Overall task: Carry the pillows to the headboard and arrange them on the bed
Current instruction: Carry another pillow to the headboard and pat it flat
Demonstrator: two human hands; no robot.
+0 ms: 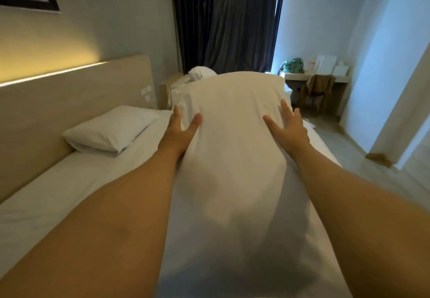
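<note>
The person holds one large white pillow [232,149] out in front of the body, clear of the bed [58,193]. Its long axis runs away from the person, near end at the chest, far end raised toward the dark curtain [223,23].

The left hand [180,132] presses the pillow's left flank, thumb on the top face and fingers wrapped round the side. The right hand [287,128] lies spread on the right flank, fingers wide and flat. Both grips sit past the pillow's middle, on its far half, so the pillow is clamped between two palms rather than pinched.

The headboard [76,93] lies to the left of the held pillow, and the left hand is the nearer to it. A second pillow [109,132] already rests at the headboard edge of the bed, toward its far corner, well apart from the held one.

Judgement: the coming move calls for a swing leftward and a quarter turn, so the long axis runs along the headboard, near side of the resting pillow.
</note>
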